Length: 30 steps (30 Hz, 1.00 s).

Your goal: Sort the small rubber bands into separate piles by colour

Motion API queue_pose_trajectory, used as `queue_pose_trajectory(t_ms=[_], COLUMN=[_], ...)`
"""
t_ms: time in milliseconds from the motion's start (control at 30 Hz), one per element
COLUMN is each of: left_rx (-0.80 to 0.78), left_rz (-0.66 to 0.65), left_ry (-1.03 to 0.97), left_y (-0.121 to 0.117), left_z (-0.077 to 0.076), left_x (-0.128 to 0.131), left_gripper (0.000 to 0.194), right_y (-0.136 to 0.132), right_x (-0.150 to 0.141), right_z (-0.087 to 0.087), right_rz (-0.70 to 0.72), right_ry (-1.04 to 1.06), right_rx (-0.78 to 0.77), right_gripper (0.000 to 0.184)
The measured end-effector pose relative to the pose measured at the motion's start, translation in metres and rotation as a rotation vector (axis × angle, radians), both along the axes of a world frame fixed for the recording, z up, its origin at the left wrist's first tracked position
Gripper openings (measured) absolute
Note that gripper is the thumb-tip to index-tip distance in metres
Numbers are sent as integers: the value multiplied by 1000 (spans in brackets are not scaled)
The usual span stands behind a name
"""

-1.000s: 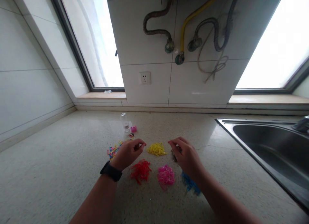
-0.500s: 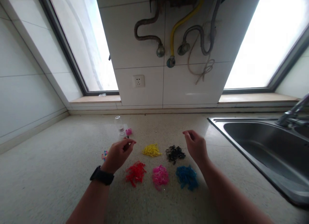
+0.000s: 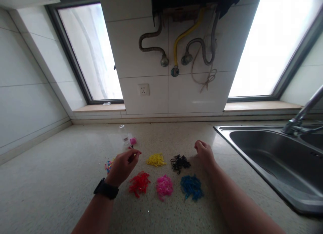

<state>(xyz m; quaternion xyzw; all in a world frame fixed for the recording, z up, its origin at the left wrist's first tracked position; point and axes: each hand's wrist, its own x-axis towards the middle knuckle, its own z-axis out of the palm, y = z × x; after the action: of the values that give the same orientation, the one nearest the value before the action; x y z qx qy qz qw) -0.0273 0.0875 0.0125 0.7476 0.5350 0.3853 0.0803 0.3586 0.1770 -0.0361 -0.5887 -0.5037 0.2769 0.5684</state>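
Five sorted band piles point(image 3: 164, 186) between both hands' fingers point(image 3: 135, 155).

The right hand point(image 3: 205, 154) is being drawn away from the black pile point(image 3: 179, 162), which was covered by it a second ago and is now being shown in full, just left of the hand. The fingers, spread half a second ago, are now being curled into a loose fist near the counter point(image 3: 50, 180). The blue pile point(image 3: 191, 187) is likewise being uncovered. The left hand point(image 3: 122, 165) is being carried leftward, away from the yellow pile point(image 3: 155, 159).
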Motion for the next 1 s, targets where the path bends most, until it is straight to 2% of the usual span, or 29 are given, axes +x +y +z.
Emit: queue_pose_trajectory(t_ms=[167, 267, 400, 533, 700, 833, 1000], left_rx=[41, 62, 97, 53, -66, -205, -271], left_rz=[27, 95, 282, 433, 442, 413, 374], left_ry=[21, 6, 10, 132, 258, 308, 285], left_y=[-6, -14, -23, -22, -11, -6, -6], left_z=[3, 5, 4, -8, -25, -29, -25], left_x=[4, -8, -46, -92, -121, -120, -111], left_gripper=[27, 30, 36, 38, 46, 45, 37], right_y=[1, 2, 3, 3, 4, 5, 5], right_x=[0, 1, 0, -3, -4, -6, -10], right_z=[1, 2, 3, 5, 6, 8, 11], right_rz=[45, 61, 68, 64, 50, 46, 56], right_ry=[46, 56, 49, 37, 7, -22, -72], right_rx=[46, 59, 64, 68, 78, 89, 85], right_gripper=[22, 23, 23, 23, 23, 22, 21])
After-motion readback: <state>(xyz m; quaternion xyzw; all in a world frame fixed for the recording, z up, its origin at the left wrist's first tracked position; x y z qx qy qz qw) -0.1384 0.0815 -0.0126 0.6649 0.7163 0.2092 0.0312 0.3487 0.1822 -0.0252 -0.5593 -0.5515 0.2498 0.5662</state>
